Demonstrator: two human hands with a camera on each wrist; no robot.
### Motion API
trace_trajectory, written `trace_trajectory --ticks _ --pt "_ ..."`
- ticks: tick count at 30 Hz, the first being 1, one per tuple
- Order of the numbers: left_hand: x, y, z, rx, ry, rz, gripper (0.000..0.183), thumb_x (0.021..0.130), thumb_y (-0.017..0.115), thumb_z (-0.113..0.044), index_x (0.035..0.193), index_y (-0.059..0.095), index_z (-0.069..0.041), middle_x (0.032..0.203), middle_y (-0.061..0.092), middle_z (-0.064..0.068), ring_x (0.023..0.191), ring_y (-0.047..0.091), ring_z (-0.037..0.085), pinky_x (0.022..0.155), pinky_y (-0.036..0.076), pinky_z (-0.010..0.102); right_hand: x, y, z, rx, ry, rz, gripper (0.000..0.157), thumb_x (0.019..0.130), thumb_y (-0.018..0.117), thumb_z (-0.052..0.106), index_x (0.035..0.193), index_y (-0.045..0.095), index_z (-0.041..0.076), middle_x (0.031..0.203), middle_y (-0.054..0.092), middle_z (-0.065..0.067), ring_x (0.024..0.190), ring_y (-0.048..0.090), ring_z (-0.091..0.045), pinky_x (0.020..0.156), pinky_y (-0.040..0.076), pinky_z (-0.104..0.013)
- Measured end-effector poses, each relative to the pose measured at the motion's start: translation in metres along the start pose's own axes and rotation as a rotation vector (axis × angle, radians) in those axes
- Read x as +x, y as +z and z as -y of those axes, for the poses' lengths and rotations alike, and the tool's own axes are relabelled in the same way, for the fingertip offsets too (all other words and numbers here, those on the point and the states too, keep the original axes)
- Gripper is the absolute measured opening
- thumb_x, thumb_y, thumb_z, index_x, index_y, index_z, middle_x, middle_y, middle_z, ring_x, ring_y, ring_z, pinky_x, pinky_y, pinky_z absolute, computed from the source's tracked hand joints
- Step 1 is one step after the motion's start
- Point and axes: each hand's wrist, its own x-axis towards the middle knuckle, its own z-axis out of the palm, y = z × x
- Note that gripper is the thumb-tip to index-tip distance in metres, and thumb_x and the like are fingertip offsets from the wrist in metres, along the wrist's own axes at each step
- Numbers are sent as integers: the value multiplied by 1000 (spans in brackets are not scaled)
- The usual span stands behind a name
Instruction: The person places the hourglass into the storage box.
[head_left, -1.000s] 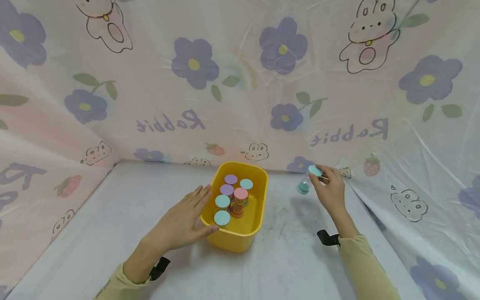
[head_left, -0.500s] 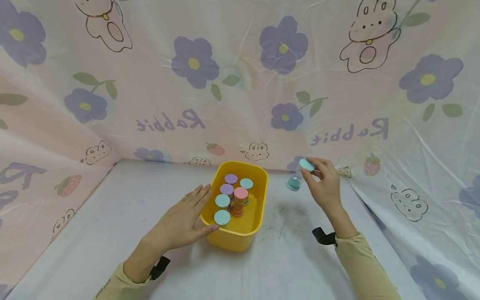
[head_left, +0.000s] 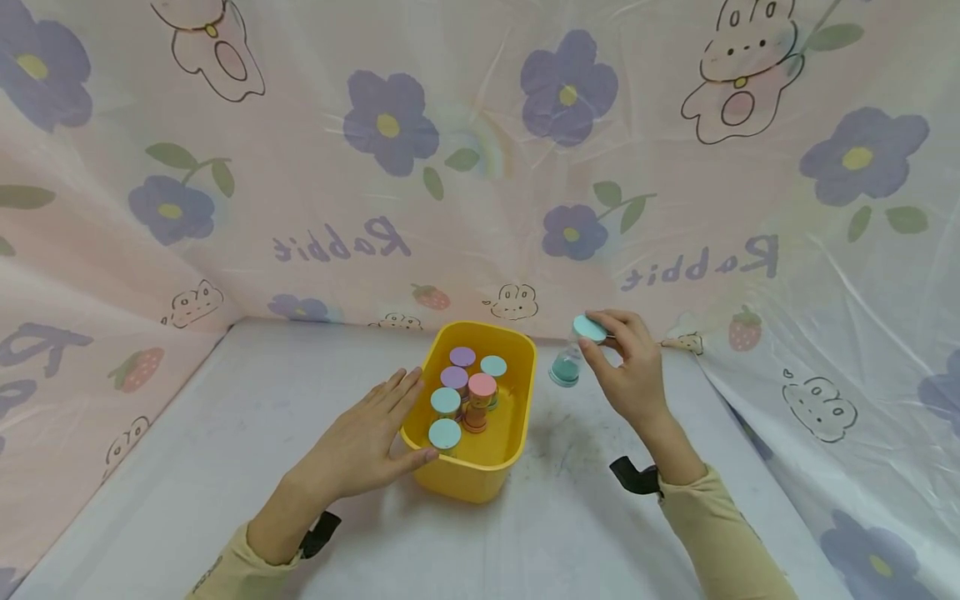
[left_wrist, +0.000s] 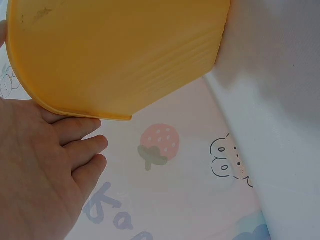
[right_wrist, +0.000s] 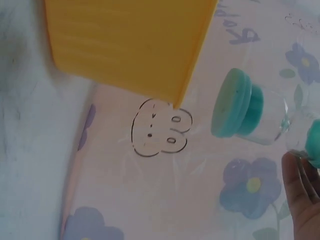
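Observation:
My right hand (head_left: pixel 628 367) pinches a teal sand timer (head_left: pixel 566 367) by its pale top cap, right of the yellow bin (head_left: pixel 525 417). The timer hangs tilted above the table, teal sand in its lower bulb. The right wrist view shows the same sand timer (right_wrist: pixel 250 107) with its base toward the bin. My left hand (head_left: pixel 367 437) rests with straight fingers along the bin's near left rim. In the left wrist view, the fingers (left_wrist: pixel 82 150) lie by that rim. Several sand timers stand inside the bin: purple-capped ones, light-blue-capped ones and a pink-capped sand timer (head_left: pixel 482 387).
A white table surface (head_left: pixel 555 533) extends around the bin, with grey smudges to its right. Behind and at both sides hangs a printed curtain (head_left: pixel 465 192) with flowers and rabbits. A black strap (head_left: pixel 633 477) is on the right wrist.
My right hand has moved left toward the bin, carrying the teal sand timer. My left hand and the timers in the bin have stayed where they were.

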Motion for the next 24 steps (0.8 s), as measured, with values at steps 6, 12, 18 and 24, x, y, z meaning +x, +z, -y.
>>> trace_trajectory --ticks 6,12,18,24 --pt "0 0 0 -3 -4 2 98 98 51 -71 163 30 -1 172 22 12 159 19 33 128 23 51 2 9 10 43 -33 19 43 83 73 -20 125 67 -12 120 61 -27 107 60 -10 94 54 -13" --pt "0 1 0 -3 -1 0 98 98 50 -72 162 30 -1 172 22 12 159 19 33 127 24 52 3 21 18 45 -64 54 43 85 74 -14 127 68 -8 119 62 -22 105 62 -16 95 54 -14" --pt "0 1 1 2 3 -5 98 98 51 -71 162 31 0 171 22 13 159 19 33 127 24 52 1 33 26 28 -87 92 44 83 76 -12 126 69 -7 119 62 -21 102 63 -22 94 55 -14" --pt "0 1 1 -4 3 -6 98 98 52 -71 162 31 0 171 23 13 159 19 34 127 24 52 -2 44 30 39 -86 133 44 83 77 -11 126 69 -5 120 62 -20 101 64 -27 92 56 -14"
